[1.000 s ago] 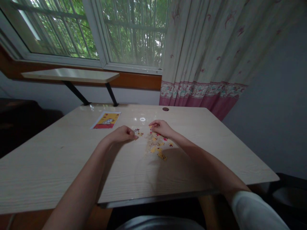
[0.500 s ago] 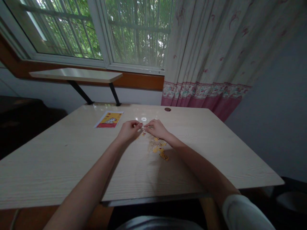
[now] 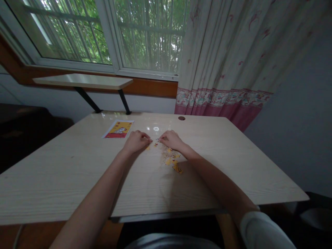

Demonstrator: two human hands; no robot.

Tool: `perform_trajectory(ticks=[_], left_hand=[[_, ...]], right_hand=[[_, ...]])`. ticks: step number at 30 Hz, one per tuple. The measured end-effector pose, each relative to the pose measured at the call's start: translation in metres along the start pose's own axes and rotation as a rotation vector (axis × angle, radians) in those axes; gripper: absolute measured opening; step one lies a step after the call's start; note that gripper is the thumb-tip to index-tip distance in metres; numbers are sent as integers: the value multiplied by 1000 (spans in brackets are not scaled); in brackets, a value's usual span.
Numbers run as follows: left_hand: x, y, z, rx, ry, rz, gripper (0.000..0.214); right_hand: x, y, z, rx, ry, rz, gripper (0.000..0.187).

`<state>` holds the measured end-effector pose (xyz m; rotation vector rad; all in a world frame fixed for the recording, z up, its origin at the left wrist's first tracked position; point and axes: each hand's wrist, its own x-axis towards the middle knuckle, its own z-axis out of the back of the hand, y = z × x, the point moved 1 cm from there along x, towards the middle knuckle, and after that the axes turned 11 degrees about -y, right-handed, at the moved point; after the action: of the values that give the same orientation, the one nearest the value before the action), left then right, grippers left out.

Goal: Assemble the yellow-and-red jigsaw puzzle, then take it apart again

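My left hand (image 3: 138, 141) is low over the far middle of the desk, thumb and fingertips pinched on a small reddish jigsaw piece, mostly hidden by the fingers. Opposite it, my right hand (image 3: 171, 139) pinches a small white-and-dark jigsaw piece (image 3: 157, 139) by its edge. Between the two hands lies a tiny red-and-yellow piece (image 3: 156, 144). A yellow bit (image 3: 148, 147) shows just under my left hand. Several loose yellow jigsaw pieces (image 3: 177, 168) with dark and red marks lie in a cluster below my right hand and wrist.
A yellow-and-red picture sheet (image 3: 119, 129) with a white animal on it lies left of my hands. Behind it, a raised shelf (image 3: 85, 81) stands on black supports. A round cable hole (image 3: 182, 118) is near the desk's (image 3: 77, 186) back edge, by the curtain (image 3: 218, 98).
My hands have drawn apart, the left one moving left and slightly down, the right one slightly right. The gap between them now shows the small pieces more plainly.
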<state>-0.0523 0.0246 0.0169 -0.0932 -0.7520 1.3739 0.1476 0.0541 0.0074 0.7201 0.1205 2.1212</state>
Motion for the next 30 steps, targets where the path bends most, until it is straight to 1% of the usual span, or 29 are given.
perform_trajectory(ticks=[1,3,6,9,13,17,21,24,25,27,30], left_hand=[[1,3,4,93,-9,-13,30],[3,12,11,230,40,8,34],[4,23,16,292,163,47,36],[3,28,14,325,247,39,30],[2,25,11,326,295,9,26],[0,21,11,280,335,17,29],[-2,19,11,273,340,10,24],[-2,13,12,246,301,-33,17],[-2,10,12,232,281,-54,15],[-2,4,14,202,253,-90,14],[-3,-5,16,133,272,-128,18]], right_hand=[[-1,-2,-1,-29,1,0,24],[-1,-6,0,-73,-23,-22,25],[-1,-18,7,-72,-75,-104,26],[-4,-32,19,14,-57,-151,25],[-19,-45,38,126,13,-93,24],[-38,-44,51,195,48,-21,22],[-51,-28,47,285,57,64,27],[-53,-17,40,309,63,108,20],[-53,-15,40,308,50,98,18],[-52,-15,41,320,11,31,16],[-53,-24,45,389,-27,-103,20]])
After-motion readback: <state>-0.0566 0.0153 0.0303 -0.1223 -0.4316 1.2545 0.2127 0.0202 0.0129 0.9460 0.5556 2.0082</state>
